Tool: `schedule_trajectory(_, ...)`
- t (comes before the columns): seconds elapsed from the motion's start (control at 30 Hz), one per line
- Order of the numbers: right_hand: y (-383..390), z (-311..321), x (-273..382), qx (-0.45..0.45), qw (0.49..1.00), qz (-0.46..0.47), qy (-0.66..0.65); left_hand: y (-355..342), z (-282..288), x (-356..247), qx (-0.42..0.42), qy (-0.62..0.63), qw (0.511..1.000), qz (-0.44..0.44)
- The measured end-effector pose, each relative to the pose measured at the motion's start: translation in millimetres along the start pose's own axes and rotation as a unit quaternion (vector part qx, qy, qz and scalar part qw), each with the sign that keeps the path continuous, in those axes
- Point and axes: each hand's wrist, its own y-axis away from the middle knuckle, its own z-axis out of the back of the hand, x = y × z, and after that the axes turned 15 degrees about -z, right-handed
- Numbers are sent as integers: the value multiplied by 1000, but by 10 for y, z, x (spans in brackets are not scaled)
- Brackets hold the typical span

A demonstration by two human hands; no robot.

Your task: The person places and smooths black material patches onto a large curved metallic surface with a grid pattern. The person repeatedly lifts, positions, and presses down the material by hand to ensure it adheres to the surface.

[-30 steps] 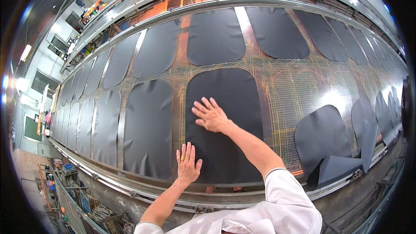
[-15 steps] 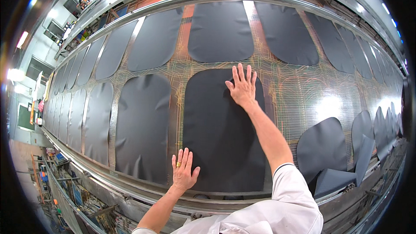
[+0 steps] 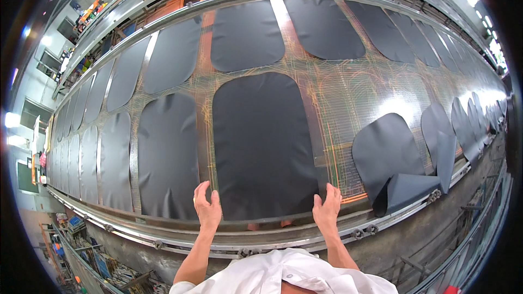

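Note:
In front of me a large black sheet [image 3: 264,147] with rounded far corners lies flat on the long table [image 3: 348,84]. My left hand [image 3: 207,207] is at its near left corner, fingers curved and apart, thumb beside the sheet's edge. By the near right corner is my right hand [image 3: 327,207], fingers likewise apart. Neither hand holds anything; whether the fingertips touch the sheet's edge I cannot tell. A similar black sheet [image 3: 170,155] lies to the left. To the right, another sheet [image 3: 387,144] has its near end folded back.
A far row of black sheets [image 3: 248,35] runs along the table's other side. Several partly folded sheets [image 3: 436,125] continue to the right. A metal rail [image 3: 131,234] with small fittings borders the near edge. Coloured lines cross the table's bare surface.
My right hand has come back from the sheet's far end to its near right corner. My left hand has moved slightly down and left. The view has shifted to the right.

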Motion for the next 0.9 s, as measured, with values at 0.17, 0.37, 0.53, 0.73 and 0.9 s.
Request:
schedule_trajectory(0.17, 229, 152, 60, 91, 982, -149, -76, 592, -15, 399, 50, 206, 927, 309)
schedule_trajectory(0.37, 143, -8, 69, 57, 985, -148, -66, 550, -71, 320, 66, 250, 906, 335)
schedule_trajectory(0.53, -88, 46, 74, 219, 926, -249, -183, 482, -52, 433, 62, 271, 894, 352)
schedule_trajectory(0.73, -139, 339, 715, 363, 860, -226, -279, 616, -135, 416, 17, 184, 941, 283)
schedule_trajectory(0.9, -302, 301, 1220, 371, 858, -201, -293, 689, 13, 122, 69, 361, 814, 450)
